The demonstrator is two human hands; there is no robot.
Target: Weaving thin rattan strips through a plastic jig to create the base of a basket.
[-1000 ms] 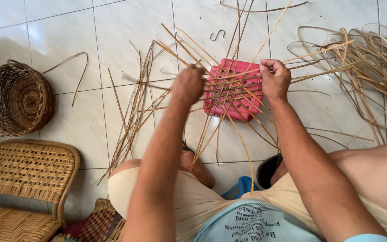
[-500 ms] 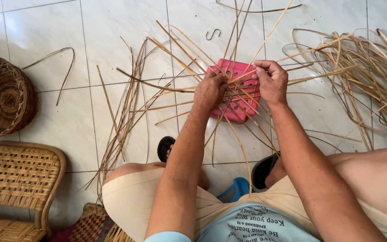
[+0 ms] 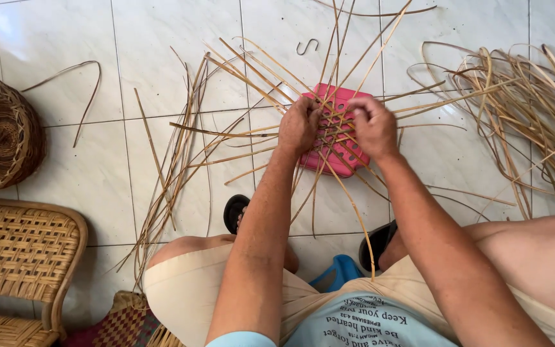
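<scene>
Left hand & right hand sit close together over a pink square perforated plastic panel lying on the white tiled floor, fingers of both curled shut, pinching thin tan cane strips that cross on it (strips fan out all round). Loose bundle of cane strips at right; brown woven round basket at left, woven rattan chair below it.

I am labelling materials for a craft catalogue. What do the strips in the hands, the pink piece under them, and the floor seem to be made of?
Strips: probably split rattan or cane; tan, matte, thin, flat and bending.
Pink piece: looks like moulded plastic; even colour, smooth, with rows of holes.
Floor: glazed ceramic tile, likely; white, glossy, with grout lines.
The left hand and right hand press on the strips over the pink piece.
</scene>
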